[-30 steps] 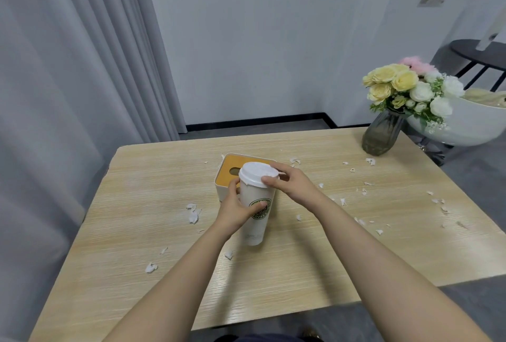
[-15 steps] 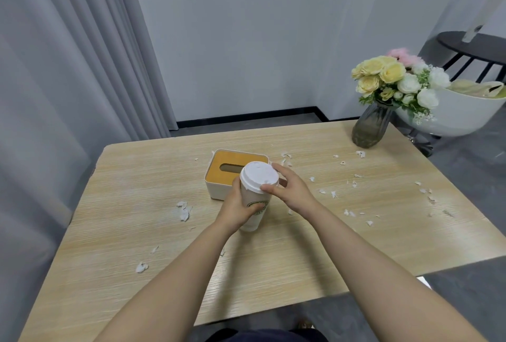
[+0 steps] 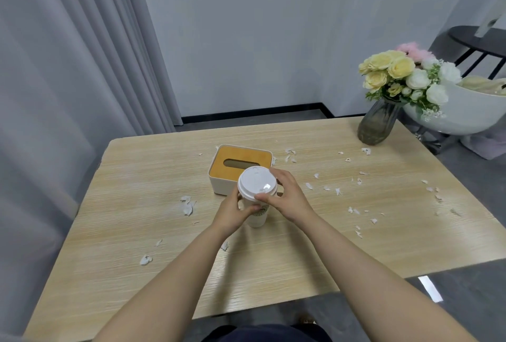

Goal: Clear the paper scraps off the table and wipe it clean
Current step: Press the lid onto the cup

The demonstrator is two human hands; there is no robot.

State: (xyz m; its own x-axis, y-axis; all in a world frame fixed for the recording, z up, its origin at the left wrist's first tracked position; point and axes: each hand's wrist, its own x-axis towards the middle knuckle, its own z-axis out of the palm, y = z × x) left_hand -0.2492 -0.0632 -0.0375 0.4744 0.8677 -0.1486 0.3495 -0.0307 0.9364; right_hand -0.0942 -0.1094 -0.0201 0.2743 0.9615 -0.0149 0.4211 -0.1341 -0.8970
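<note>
A white paper cup [image 3: 258,217] with a green round logo stands near the middle of the wooden table [image 3: 137,218]. My left hand [image 3: 232,213] wraps around the cup's body. My right hand [image 3: 287,198] grips the edge of its white plastic lid [image 3: 256,184], which sits on the cup's mouth. White paper scraps lie scattered over the table: a cluster [image 3: 188,206] to the left of the cup, a piece [image 3: 145,259] near the front left, and several small bits [image 3: 338,191] to the right.
A white tissue box with an orange-brown top [image 3: 241,167] stands just behind the cup. A glass vase of flowers [image 3: 376,125] stands at the table's far right corner. Grey curtains hang at the left. A white chair [image 3: 465,114] is beyond the right edge.
Both hands stay on the cup and lid. The view has tilted down, so more of the lid's top shows; the cup itself has hardly shifted on the table.
</note>
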